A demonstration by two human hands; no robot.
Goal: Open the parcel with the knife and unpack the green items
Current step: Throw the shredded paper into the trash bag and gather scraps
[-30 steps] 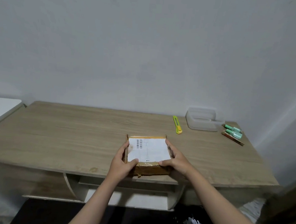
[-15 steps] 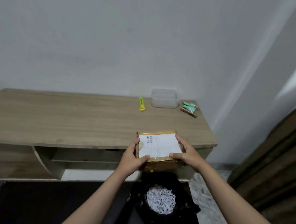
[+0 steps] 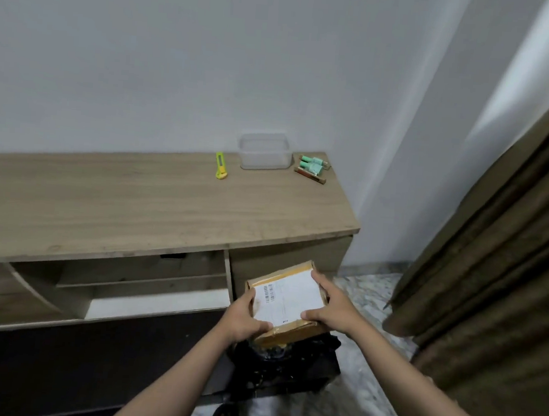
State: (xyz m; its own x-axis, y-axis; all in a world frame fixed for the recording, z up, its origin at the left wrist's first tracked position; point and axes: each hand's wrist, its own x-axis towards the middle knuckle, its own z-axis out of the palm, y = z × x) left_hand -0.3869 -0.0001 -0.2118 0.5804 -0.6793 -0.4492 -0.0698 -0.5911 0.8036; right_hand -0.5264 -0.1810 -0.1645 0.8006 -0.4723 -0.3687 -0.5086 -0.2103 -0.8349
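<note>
While both hands grip it, the parcel [image 3: 287, 301] hangs low at centre-right of the frame, off the desk [image 3: 136, 211], above a black bag [image 3: 288, 368]. Left hand [image 3: 246, 319] clasps its near-left corner, right hand [image 3: 334, 306] its right edge. Upper centre, on the desk, lie the knife [image 3: 221, 165], a clear container [image 3: 265, 152] and green items [image 3: 312, 165].

Count, head view:
- Cardboard parcel [image 3: 287, 301]: 1, with 1 white shipping label [image 3: 289, 298].
- Hands: 2, left hand [image 3: 246, 319] and right hand [image 3: 336, 309].
- Yellow utility knife [image 3: 221, 166]: 1.
- Clear plastic container [image 3: 266, 150]: 1.
- Green items [image 3: 312, 164]: 2 discernible, packaging blurred.
- Brown stick-like item [image 3: 309, 175]: 1.
- Wooden desk [image 3: 136, 208]: 1.
- Black bag [image 3: 291, 365]: 1.
- Brown curtain [image 3: 495, 288]: 1.
</note>
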